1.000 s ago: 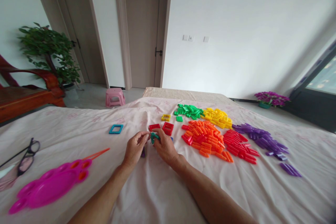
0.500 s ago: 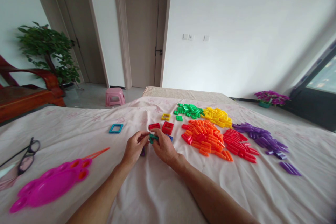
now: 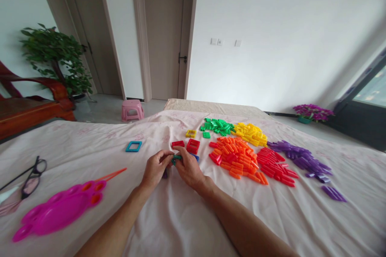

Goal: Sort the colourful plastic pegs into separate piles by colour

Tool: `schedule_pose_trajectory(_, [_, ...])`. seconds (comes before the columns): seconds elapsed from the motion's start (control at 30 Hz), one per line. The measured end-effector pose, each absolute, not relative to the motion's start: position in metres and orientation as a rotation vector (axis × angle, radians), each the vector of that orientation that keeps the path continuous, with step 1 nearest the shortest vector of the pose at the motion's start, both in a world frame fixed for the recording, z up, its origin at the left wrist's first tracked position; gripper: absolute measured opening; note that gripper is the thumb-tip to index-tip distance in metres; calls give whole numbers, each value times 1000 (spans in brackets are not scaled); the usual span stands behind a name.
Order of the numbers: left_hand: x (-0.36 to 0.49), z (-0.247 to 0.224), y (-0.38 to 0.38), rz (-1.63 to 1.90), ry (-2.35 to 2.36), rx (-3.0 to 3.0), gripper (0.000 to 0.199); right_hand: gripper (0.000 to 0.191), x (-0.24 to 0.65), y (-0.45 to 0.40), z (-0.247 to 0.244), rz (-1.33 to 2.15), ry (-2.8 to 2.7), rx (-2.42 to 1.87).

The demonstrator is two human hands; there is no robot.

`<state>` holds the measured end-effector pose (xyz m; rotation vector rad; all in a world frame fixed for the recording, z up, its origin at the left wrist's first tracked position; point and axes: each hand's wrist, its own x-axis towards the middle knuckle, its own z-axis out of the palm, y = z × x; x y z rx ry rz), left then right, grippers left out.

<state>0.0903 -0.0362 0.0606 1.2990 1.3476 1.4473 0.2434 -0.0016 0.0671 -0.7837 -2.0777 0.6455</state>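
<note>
Two hands meet just below the middle of the frame — the left hand point(image 3: 155, 167) and the right hand point(image 3: 189, 168) both pinching one green piece point(image 3: 175, 159) between their fingertips, much of it hidden by the fingers. One purple piece point(image 3: 165, 174) shows beneath them, and one blue piece point(image 3: 195, 157) peeks out beside the right hand. Just above the hands lie two red frames point(image 3: 178, 144), with one yellow frame point(image 3: 191, 133) further up and one blue frame point(image 3: 133, 146) apart to the left. Right of centre are five heaps, each too crowded to count: green point(image 3: 221, 127), yellow point(image 3: 250, 134), orange point(image 3: 238, 156), red point(image 3: 276, 167) and purple point(image 3: 303, 158). One small green block point(image 3: 206, 135) sits just beside the green heap, and one purple cluster point(image 3: 333, 193) lies below the purple heap. At the lower left are one pink tray point(image 3: 60, 212), two orange sticks point(image 3: 112, 175) at its upper right end and one pair of glasses point(image 3: 34, 177) — all on one pale cloth point(image 3: 181, 225).
</note>
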Motion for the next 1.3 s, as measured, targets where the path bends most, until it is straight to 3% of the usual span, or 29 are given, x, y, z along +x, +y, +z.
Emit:
schedule_pose_trajectory(0.47, [72,52,-29,1527,1643,1250,42,54,242,0,64,610,-2020,-808])
schedule_pose_trajectory(1.0, [65,49,-30,1351,1888,1484,24,22,241,-14,74,470,-2503,-691])
schedule_pose_trajectory(1.3, [66,51,-31,1242,1934,1538,24,34,237,-23,83,204,-2715,-702])
